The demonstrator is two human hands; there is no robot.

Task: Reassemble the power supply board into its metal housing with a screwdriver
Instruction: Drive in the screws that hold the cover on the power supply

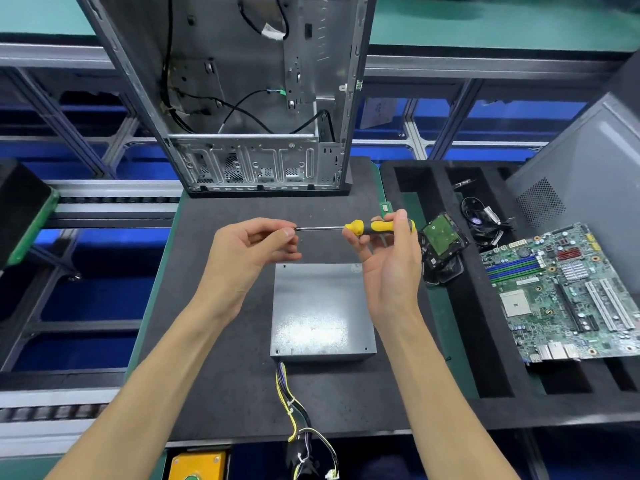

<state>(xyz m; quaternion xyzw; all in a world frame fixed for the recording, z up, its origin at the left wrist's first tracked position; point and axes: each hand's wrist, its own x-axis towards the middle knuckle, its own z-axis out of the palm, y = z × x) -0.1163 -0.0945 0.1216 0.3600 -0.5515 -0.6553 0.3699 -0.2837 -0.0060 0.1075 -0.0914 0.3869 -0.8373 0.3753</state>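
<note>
A grey metal power supply housing (322, 311) lies flat on the dark mat, its yellow and black cable bundle (294, 415) trailing toward me. Above its far edge I hold a screwdriver (367, 227) level, yellow-and-black handle to the right. My right hand (389, 258) grips the handle. My left hand (251, 251) pinches at the tip of the steel shaft with thumb and fingers; whether a screw sits there is hidden. Both hands hover clear of the housing.
An open computer case (249, 98) stands upright at the mat's far edge. To the right, a black foam tray (446, 341) carries a motherboard (568, 296), a hard drive (441, 237) and coiled cables (485, 220). A grey side panel (585, 161) leans at far right. A conveyor runs on the left.
</note>
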